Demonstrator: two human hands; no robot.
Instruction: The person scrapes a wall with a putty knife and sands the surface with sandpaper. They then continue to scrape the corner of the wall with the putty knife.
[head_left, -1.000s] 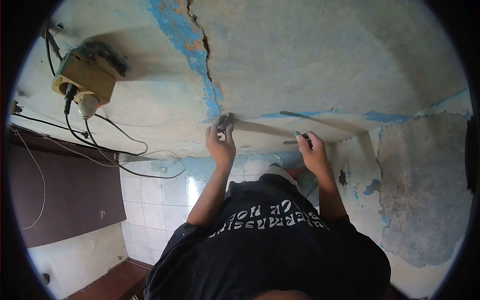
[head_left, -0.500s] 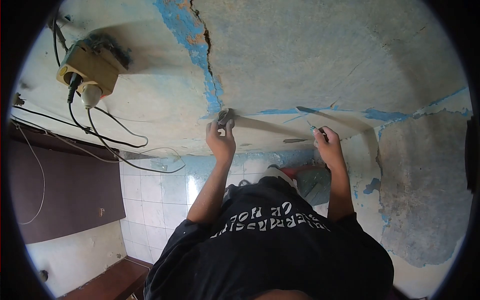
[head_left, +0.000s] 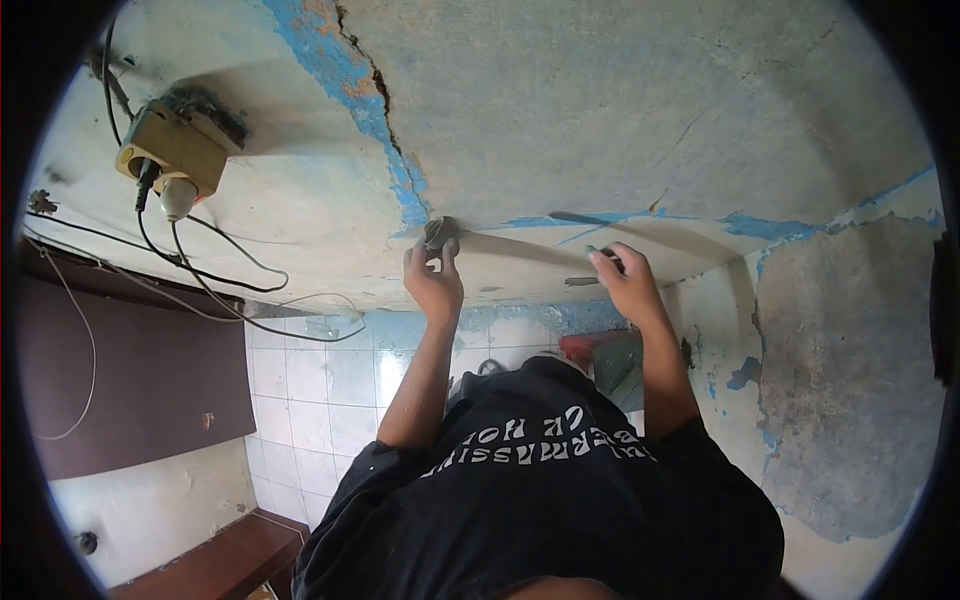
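Observation:
My left hand [head_left: 434, 285] is closed, fingers and thumb pinching a small dark grey, rounded object [head_left: 437, 232] with a hollow-looking face. It is up against the wall, just below the foot of the blue strip. To the right, my right hand [head_left: 627, 275] is wrapped round a thin tool with a teal handle [head_left: 593, 250]. Its tip points up-left toward the wall and is hard to make out, so its exact kind does not show. Both hands are in front of the wall [head_left: 560, 120], near a horizontal line of exposed blue paint [head_left: 680, 214].
A dark crack [head_left: 380, 85] runs down the blue strip. On the left a yellowish socket box [head_left: 175, 150] holds two plugs, with loose cables [head_left: 225, 285] hanging below. A brown panel [head_left: 130, 370], white floor tiles [head_left: 345, 405] and a red and grey-green object [head_left: 612, 362] are lower down.
My right hand has moved left with the tool, closer to my left hand. My left hand keeps its hold on the grey object at the same wall spot. The view has shifted slightly.

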